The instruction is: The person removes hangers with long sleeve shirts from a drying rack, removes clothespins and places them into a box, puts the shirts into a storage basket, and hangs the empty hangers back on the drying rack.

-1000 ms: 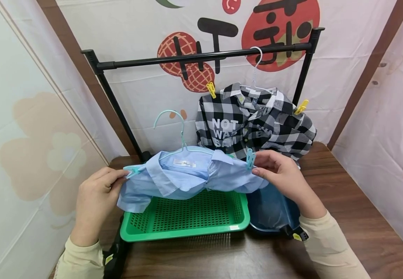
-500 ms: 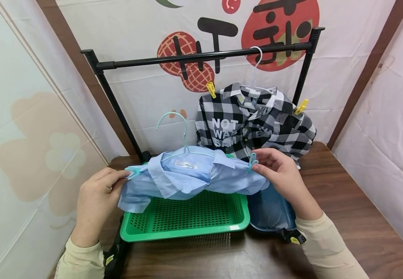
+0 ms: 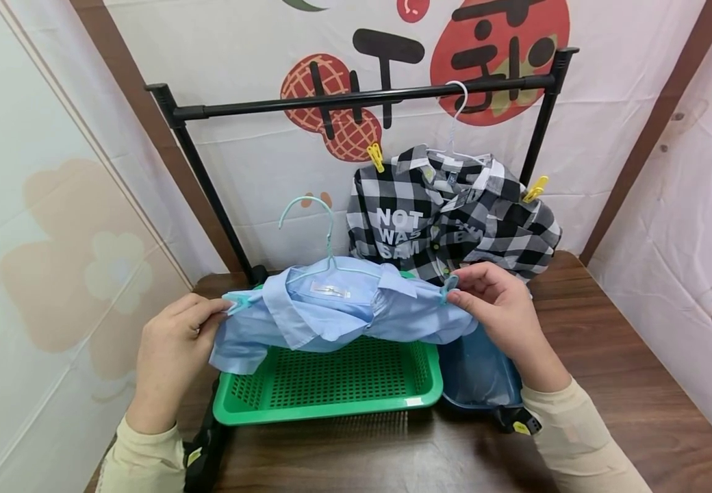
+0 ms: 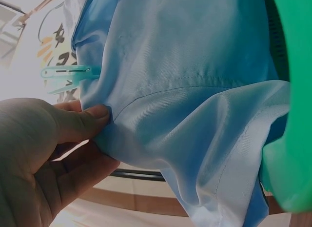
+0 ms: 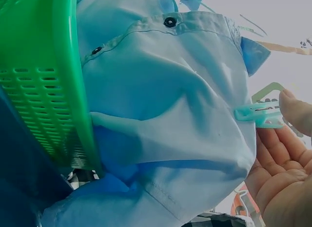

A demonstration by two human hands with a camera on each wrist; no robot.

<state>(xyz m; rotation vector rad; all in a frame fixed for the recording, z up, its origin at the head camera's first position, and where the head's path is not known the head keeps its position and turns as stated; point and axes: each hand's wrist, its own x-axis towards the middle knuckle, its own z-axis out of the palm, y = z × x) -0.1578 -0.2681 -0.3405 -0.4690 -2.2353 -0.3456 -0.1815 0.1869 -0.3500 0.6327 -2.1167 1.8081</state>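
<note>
A light blue shirt [image 3: 331,322] hangs on a mint-green wire hanger [image 3: 329,239] whose hook stands up free below the rack bar. My left hand [image 3: 174,349] pinches the shirt's shoulder between thumb and fingers, right beside a turquoise clothespin [image 4: 73,73] clipped there. At the other shoulder, my right hand [image 3: 504,311] pinches the handle end of a second turquoise clothespin [image 5: 258,113]. This clothespin's front end bites the shirt fabric. The thumb shows at its tail in the right wrist view; the other fingers lie partly behind it.
Beneath the shirt sits a green perforated basket [image 3: 331,414], with a dark blue bin [image 3: 479,373] at its right. Behind, a black-and-white checked shirt [image 3: 454,212] with yellow clothespins [image 3: 375,157] hangs from the black rack bar [image 3: 331,100]. Everything stands on a brown wooden table [image 3: 393,452].
My right fingers have closed onto the right clothespin, which has tilted toward that hand. The hanger hook has shifted slightly right. My left hand keeps its hold on the shirt.
</note>
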